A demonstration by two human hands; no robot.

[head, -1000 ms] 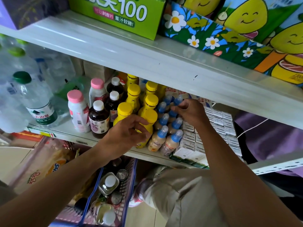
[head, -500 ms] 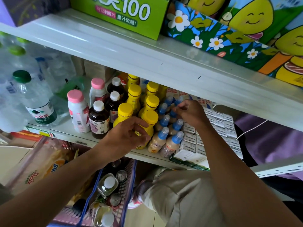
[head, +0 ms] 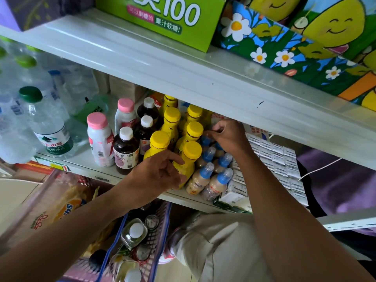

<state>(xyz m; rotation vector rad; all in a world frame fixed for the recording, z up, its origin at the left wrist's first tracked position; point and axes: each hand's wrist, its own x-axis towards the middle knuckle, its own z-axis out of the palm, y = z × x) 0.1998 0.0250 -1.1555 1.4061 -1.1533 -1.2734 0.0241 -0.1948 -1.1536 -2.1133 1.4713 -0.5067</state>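
Head view: the left hand (head: 160,176) curls its thumb and fingers round the front yellow bottle (head: 188,159), which stands upright at the shelf (head: 79,159) edge. The blue-capped bottles (head: 198,178) huddle at the bottle's 3 o'clock. The right hand (head: 230,137), at 1 o'clock from the left, curls its fingers over the rear ones. Whether it grips one cannot be told. A basket (head: 160,226) sits at 6 o'clock.

Retail shop: stocked drinks shelving.
Under the white shelf board (head: 183,78), identical products stand in rows: water bottles (head: 50,129), yellow-capped bottles (head: 192,149), blue-capped bottles (head: 206,171), small white cartons (head: 274,157). Printed display cartons (head: 162,19) sit above it. Further below it are a price label (head: 50,164) and a basket (head: 158,231) of bottles.
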